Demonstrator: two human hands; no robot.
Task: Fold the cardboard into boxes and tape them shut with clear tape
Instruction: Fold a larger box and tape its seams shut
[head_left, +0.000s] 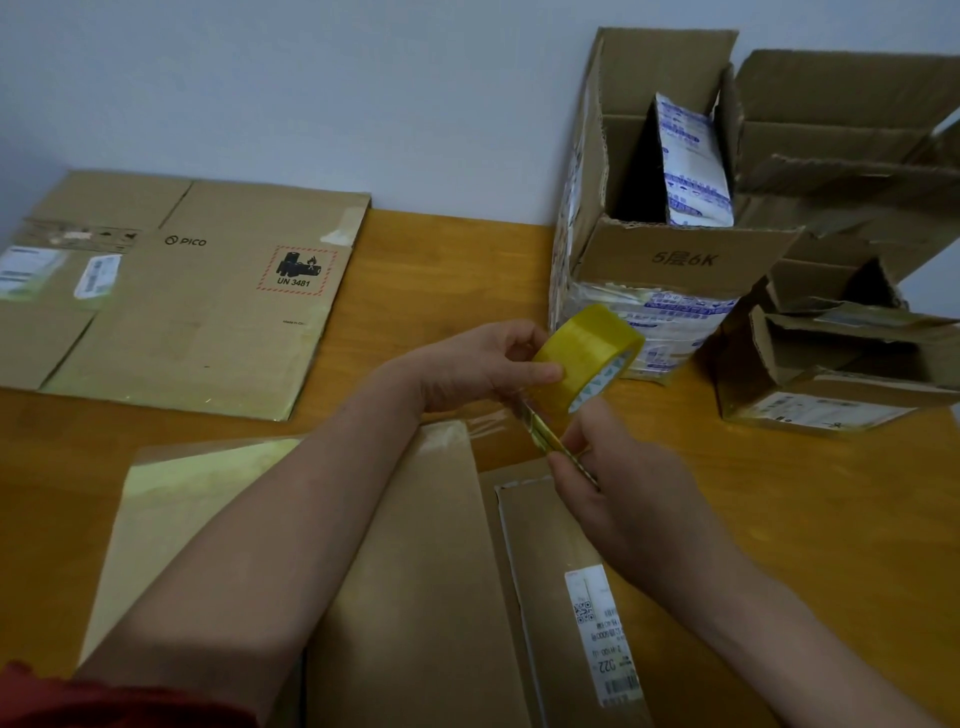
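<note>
Your left fingers (540, 371) gripped the tape roll (589, 353), right fingers (571, 460) pinched a yellow cutter (542, 432) at the strip (493, 418): the cut was in hand and needed one clean slice.

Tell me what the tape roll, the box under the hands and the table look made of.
Tape roll: glossy yellowish translucent plastic film, on what looks like a printed paper core. Box: matte brown cardboard, with creased flaps. Table: smooth orange-brown surface, wood or wood-look laminate; cannot tell which.
</note>
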